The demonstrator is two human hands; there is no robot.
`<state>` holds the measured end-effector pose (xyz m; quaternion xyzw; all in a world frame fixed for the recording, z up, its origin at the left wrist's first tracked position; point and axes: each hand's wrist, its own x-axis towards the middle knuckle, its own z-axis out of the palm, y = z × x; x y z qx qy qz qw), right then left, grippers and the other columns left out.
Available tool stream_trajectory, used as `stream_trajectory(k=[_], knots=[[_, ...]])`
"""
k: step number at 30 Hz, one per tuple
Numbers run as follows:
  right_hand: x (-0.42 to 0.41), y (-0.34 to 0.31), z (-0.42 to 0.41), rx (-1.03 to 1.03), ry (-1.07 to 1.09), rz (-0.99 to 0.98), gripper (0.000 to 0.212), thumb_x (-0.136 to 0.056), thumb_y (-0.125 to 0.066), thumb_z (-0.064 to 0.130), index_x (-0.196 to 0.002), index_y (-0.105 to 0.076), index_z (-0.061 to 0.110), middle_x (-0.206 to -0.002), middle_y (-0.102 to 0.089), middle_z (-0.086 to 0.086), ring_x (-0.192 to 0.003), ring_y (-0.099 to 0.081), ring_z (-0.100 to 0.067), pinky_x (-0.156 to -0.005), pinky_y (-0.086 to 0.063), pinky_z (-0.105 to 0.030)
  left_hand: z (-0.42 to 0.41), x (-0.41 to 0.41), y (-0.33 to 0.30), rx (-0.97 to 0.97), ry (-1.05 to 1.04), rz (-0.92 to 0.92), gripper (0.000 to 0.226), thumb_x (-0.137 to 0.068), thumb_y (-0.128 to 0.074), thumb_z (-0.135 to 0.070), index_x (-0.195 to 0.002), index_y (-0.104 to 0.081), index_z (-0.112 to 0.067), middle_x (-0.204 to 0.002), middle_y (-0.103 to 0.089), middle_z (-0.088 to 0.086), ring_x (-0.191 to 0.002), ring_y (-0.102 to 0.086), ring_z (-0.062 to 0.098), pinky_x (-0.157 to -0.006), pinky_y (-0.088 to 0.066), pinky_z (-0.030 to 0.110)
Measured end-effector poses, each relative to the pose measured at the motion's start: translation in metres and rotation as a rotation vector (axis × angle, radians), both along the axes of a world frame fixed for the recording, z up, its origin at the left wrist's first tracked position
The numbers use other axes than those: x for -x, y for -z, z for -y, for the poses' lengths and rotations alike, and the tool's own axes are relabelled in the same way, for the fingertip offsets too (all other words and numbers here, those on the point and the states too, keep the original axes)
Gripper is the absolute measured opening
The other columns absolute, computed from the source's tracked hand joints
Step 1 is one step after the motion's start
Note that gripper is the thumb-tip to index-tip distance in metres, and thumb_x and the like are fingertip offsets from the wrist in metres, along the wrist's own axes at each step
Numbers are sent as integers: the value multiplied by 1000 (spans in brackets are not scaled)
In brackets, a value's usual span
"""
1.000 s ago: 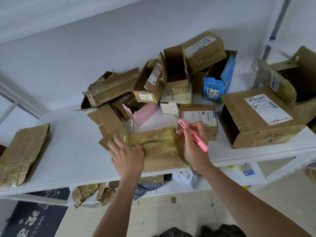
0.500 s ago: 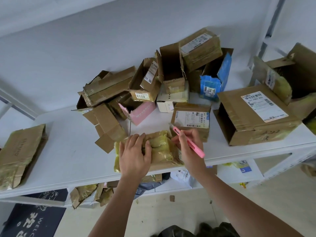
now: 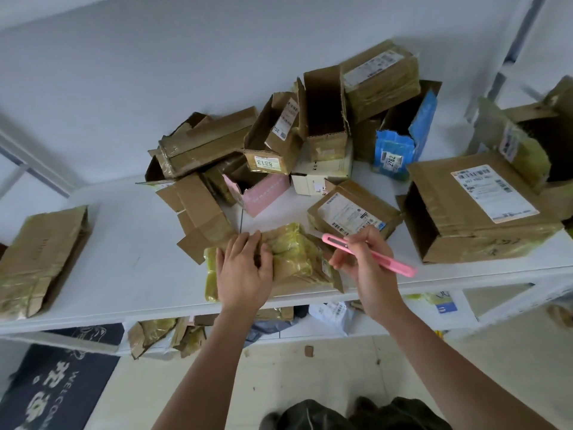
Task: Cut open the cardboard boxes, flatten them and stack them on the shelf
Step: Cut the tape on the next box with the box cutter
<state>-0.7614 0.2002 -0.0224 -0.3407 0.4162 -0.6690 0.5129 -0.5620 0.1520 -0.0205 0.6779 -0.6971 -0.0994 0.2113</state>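
A small cardboard box wrapped in yellowish tape [image 3: 294, 259] lies near the front edge of the white shelf [image 3: 130, 268]. My left hand [image 3: 243, 274] lies on its left part, fingers curled over the box's far edge. My right hand [image 3: 362, 262] grips a pink box cutter [image 3: 372, 256] like a pen, just right of the box, with the cutter's tip raised above the box's right end. A flattened taped box [image 3: 40, 259] lies at the far left of the shelf.
A heap of opened and taped boxes [image 3: 279, 144] fills the back middle of the shelf. A large labelled box [image 3: 474, 209] stands at the right, a smaller labelled one [image 3: 350, 212] just behind my right hand. Cardboard scraps lie on the lower shelf [image 3: 161, 333].
My left hand pulled the taped box nearer and shifted its hold from the box's left end to its far edge. My right hand lifted the cutter off the box and moved right.
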Motion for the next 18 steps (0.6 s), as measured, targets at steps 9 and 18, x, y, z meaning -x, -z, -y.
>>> stream_trajectory(k=[9,18], knots=[[-10,-4,6,31,-45,-238,23,-94,-51,19,-76,-52,32,-67,-65,-7,-70,-64,-23,-76,-56,-44,-2,0,-2,0,-11,-78,14,-97,-39,-26,-97,-48,-16,-113,-63,5,-117,-53,31,-107,-31,57],[-1,-11,-3,51,-89,-319,28,-94,-48,9,-71,-47,24,-58,-59,-8,-60,-60,-20,-73,-57,-38,1,1,-2,59,-17,-104,19,-91,-26,-36,-82,-37,-23,-94,-54,-6,-104,-57,30,-109,-31,56]])
